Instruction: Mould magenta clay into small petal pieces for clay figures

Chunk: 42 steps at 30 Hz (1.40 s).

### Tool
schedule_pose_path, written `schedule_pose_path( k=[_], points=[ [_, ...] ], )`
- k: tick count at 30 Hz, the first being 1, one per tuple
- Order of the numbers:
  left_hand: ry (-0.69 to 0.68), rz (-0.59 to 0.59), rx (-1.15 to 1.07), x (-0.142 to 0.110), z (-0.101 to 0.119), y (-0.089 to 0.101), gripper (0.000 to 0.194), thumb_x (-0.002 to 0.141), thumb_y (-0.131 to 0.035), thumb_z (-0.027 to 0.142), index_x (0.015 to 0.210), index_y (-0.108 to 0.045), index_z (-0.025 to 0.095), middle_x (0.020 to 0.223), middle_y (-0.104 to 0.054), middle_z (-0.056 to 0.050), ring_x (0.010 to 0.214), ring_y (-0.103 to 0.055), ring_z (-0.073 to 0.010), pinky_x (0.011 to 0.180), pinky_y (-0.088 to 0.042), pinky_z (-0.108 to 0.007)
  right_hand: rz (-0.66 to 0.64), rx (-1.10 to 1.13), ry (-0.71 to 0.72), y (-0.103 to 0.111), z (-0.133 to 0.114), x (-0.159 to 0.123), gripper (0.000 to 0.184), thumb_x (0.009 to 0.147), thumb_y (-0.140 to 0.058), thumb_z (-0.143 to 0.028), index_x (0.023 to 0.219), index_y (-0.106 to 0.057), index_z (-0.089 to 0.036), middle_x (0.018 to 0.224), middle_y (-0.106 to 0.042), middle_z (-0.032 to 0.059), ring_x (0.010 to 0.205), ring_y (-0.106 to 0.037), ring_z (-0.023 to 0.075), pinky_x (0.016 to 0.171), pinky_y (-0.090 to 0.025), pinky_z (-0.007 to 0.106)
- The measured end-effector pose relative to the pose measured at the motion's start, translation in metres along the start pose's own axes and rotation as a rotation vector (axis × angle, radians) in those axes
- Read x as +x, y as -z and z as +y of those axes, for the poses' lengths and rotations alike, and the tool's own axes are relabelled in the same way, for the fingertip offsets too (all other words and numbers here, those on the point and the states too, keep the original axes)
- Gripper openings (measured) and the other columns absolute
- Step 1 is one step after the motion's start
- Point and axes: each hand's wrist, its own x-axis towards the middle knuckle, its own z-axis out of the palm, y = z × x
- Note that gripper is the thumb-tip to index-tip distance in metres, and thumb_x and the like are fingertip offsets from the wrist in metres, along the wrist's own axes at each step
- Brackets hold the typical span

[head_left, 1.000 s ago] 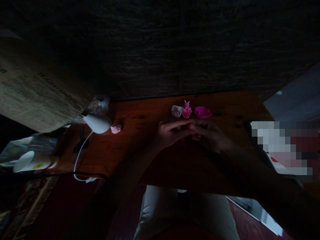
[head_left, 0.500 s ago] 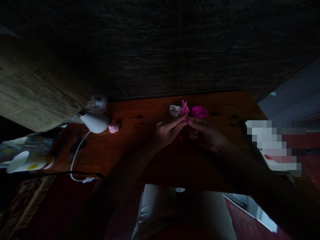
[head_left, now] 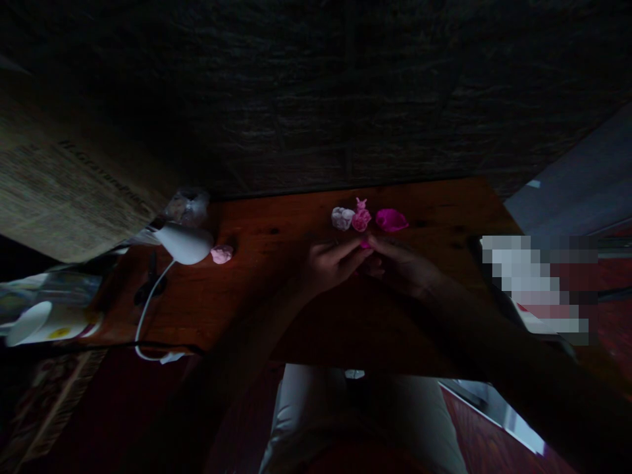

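My left hand (head_left: 332, 262) and my right hand (head_left: 401, 263) meet over the middle of the wooden table. Their fingertips pinch a small magenta piece of what looks like modelling clay (head_left: 365, 243), mostly covered by the fingers. Just beyond the fingertips stands a small pink figure (head_left: 362, 217) with two points on top and a ruffled lower part. Touching or close to its left side is a whitish-grey lump (head_left: 342, 218). To its right lies a magenta, hollowed clay piece (head_left: 392, 220). A pale pink lump (head_left: 222, 254) rests farther left.
Left of the pale pink lump stands a white lamp-like object (head_left: 185, 243) with a white cable (head_left: 143, 322). Dark scissors (head_left: 149, 283), a paper cup (head_left: 54, 324) and a printed paper sheet or bag (head_left: 79, 178) are at the left. A dark textured wall (head_left: 316, 99) rises behind the table (head_left: 276, 224).
The fingertips have shifted slightly toward me, uncovering more of the pink figure. More of the magenta piece shows between the fingers. The whole view has shifted a little.
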Motion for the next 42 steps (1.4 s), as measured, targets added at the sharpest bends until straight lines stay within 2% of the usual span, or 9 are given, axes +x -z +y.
schedule_pose_path(
  k=[6,14,22,28,31,35,42],
  points=[
    [0.031,0.0,-0.12,0.001,0.001,0.0,0.016,0.091,-0.065,0.018,0.104,-0.073,0.013,0.078,-0.078,-0.003,0.064,-0.07,-0.0075,0.064,-0.056,-0.016,0.017,0.006,-0.045,0.001,0.0,0.0,0.04,0.066,-0.088,-0.049,0.066,-0.063,-0.018,0.054,-0.045,-0.0068,0.051,-0.038,0.0068,0.046,-0.027,0.02],
    [0.175,-0.126,-0.178,0.005,0.006,0.005,0.024,0.097,-0.055,0.021,0.089,-0.075,0.012,0.063,-0.072,-0.002,0.055,-0.065,-0.0065,0.058,-0.051,-0.015,-0.028,-0.013,-0.042,0.002,-0.001,-0.001,0.037,0.071,-0.084,-0.048,0.068,-0.062,-0.018,0.056,-0.044,-0.0068,0.052,-0.038,0.0071,0.048,-0.029,0.021],
    [0.207,-0.08,-0.176,0.003,0.003,0.005,0.019,0.093,-0.063,0.025,0.085,-0.076,0.013,0.068,-0.074,-0.002,0.055,-0.063,-0.0055,0.058,-0.049,-0.015,-0.047,-0.068,0.006,0.0,-0.004,-0.003,0.035,0.071,-0.084,-0.045,0.065,-0.065,-0.016,0.053,-0.043,-0.0065,0.051,-0.039,0.0069,0.047,-0.026,0.021],
    [0.141,-0.019,-0.145,0.001,-0.001,0.0,0.016,0.087,-0.071,0.027,0.078,-0.074,0.014,0.056,-0.067,0.003,0.05,-0.058,-0.0045,0.055,-0.047,-0.015,-0.013,-0.139,0.013,0.005,-0.005,-0.001,0.029,0.07,-0.085,-0.042,0.07,-0.071,-0.016,0.055,-0.053,-0.0044,0.052,-0.045,0.0078,0.051,-0.037,0.021],
    [0.138,-0.019,-0.171,0.0,-0.001,0.0,0.018,0.084,-0.075,0.032,0.087,-0.075,0.014,0.054,-0.065,0.004,0.048,-0.056,-0.0044,0.054,-0.047,-0.015,-0.035,-0.164,0.039,0.005,-0.007,-0.003,0.028,0.072,-0.084,-0.042,0.073,-0.072,-0.017,0.06,-0.057,-0.003,0.054,-0.046,0.0078,0.05,-0.037,0.021],
    [0.184,-0.027,-0.209,-0.001,-0.003,0.0,0.027,0.09,-0.068,0.03,0.111,-0.073,0.014,0.054,-0.067,0.005,0.046,-0.056,-0.0046,0.054,-0.049,-0.015,-0.047,-0.158,0.098,0.004,-0.008,-0.004,0.025,0.074,-0.083,-0.039,0.08,-0.072,-0.017,0.063,-0.056,-0.0034,0.055,-0.045,0.0074,0.049,-0.035,0.02],
    [0.214,-0.059,-0.248,0.001,-0.006,0.001,0.026,0.089,-0.069,0.03,0.111,-0.074,0.016,0.061,-0.072,0.003,0.046,-0.058,-0.0044,0.053,-0.05,-0.016,-0.044,-0.066,0.035,0.002,-0.007,-0.003,0.025,0.071,-0.085,-0.037,0.079,-0.071,-0.018,0.057,-0.046,-0.0063,0.052,-0.037,0.0067,0.047,-0.03,0.02]
  ],
)
